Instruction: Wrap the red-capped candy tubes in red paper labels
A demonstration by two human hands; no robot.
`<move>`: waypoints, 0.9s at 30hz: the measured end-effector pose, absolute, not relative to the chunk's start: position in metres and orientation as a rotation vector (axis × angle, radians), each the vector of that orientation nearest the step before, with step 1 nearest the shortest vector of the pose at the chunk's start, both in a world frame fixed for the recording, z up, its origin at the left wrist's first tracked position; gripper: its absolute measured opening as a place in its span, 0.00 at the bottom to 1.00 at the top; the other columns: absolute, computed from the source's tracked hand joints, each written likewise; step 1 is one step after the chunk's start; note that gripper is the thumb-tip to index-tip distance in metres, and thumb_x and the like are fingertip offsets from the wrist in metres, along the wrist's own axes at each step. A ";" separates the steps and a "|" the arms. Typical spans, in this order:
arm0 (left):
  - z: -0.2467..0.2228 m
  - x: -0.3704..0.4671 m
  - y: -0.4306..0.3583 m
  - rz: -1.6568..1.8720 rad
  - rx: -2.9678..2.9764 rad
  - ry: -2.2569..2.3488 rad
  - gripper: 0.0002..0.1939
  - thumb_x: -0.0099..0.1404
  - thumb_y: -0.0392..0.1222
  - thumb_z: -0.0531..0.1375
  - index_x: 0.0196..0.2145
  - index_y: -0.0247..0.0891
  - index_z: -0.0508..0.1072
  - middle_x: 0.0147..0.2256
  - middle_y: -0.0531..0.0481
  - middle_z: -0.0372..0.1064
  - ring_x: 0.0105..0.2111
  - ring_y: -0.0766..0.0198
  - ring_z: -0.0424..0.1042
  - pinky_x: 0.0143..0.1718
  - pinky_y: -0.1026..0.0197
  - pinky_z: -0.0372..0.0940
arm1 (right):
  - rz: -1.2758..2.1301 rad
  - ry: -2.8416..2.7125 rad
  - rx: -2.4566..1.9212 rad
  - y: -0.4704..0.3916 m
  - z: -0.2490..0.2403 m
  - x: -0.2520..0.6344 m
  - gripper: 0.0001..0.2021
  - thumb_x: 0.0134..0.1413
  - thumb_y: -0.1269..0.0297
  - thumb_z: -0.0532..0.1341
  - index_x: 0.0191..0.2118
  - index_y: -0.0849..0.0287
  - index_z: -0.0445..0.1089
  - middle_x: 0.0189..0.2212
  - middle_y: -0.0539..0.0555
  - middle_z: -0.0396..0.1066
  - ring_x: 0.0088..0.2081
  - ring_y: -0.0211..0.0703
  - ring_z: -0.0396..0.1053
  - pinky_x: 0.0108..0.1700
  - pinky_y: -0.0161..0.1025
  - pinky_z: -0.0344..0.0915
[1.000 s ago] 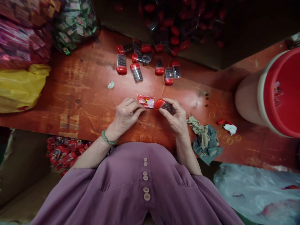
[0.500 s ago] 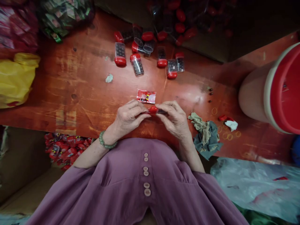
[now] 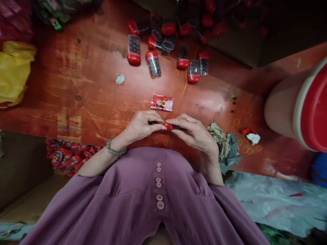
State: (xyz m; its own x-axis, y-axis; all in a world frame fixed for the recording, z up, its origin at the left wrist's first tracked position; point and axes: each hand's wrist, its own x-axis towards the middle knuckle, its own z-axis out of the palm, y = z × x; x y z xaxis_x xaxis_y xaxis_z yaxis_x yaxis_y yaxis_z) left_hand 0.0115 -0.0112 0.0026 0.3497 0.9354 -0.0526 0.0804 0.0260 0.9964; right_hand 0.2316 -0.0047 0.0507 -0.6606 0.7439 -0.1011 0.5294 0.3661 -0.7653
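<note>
Between my two hands, close to the table's front edge, lies a small clear container with a red cap [image 3: 167, 126] and dark contents. My left hand [image 3: 140, 126] is closed on it, thumb along the red part. From the other side my right hand [image 3: 194, 133] pinches its dark clear end. Fingers cover much of the container, so its ends are partly hidden. Just beyond the fingertips a red printed packet [image 3: 162, 102] rests flat on the table.
Several red-capped clear containers [image 3: 153, 64] of dark balls lie farther back on the red table [image 3: 102, 88]. Crumpled cloths [image 3: 224, 144] are to the right, near a pail with a red lid [image 3: 315, 105]. At left are a yellow bag [image 3: 14, 73] and red packets [image 3: 68, 156] below.
Both hands have come slightly nearer my body with the container. My left fingers have shifted on it, and a dark part now shows under them. The view has shifted a little.
</note>
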 end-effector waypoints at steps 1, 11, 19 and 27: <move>0.003 0.011 -0.011 0.844 1.337 0.997 0.03 0.57 0.40 0.69 0.29 0.38 0.82 0.27 0.51 0.76 0.27 0.69 0.72 0.32 0.67 0.66 | 1.211 -2.368 -1.120 -0.004 0.050 0.232 0.15 0.64 0.66 0.59 0.55 0.53 0.71 0.37 0.53 0.71 0.38 0.40 0.70 0.43 0.39 0.69; 0.002 0.008 -0.004 0.594 0.982 0.991 0.09 0.53 0.46 0.70 0.30 0.38 0.83 0.28 0.49 0.79 0.27 0.65 0.73 0.30 0.65 0.67 | 1.412 -2.218 -1.062 0.002 0.041 0.228 0.15 0.63 0.63 0.61 0.54 0.54 0.72 0.38 0.53 0.73 0.37 0.39 0.70 0.42 0.38 0.67; 0.005 0.000 -0.023 0.861 0.441 0.882 0.27 0.47 0.58 0.73 0.41 0.38 0.81 0.34 0.46 0.80 0.31 0.63 0.77 0.37 0.62 0.73 | 1.609 -1.699 -1.223 -0.010 0.026 0.218 0.13 0.59 0.59 0.65 0.49 0.53 0.74 0.42 0.51 0.75 0.39 0.39 0.72 0.45 0.39 0.68; 0.009 0.007 -0.039 0.854 0.445 0.977 0.13 0.48 0.44 0.75 0.30 0.36 0.82 0.29 0.49 0.79 0.28 0.67 0.76 0.33 0.67 0.72 | 1.653 -1.641 -1.207 -0.012 0.021 0.213 0.13 0.58 0.60 0.65 0.48 0.54 0.74 0.44 0.51 0.76 0.44 0.40 0.73 0.50 0.41 0.69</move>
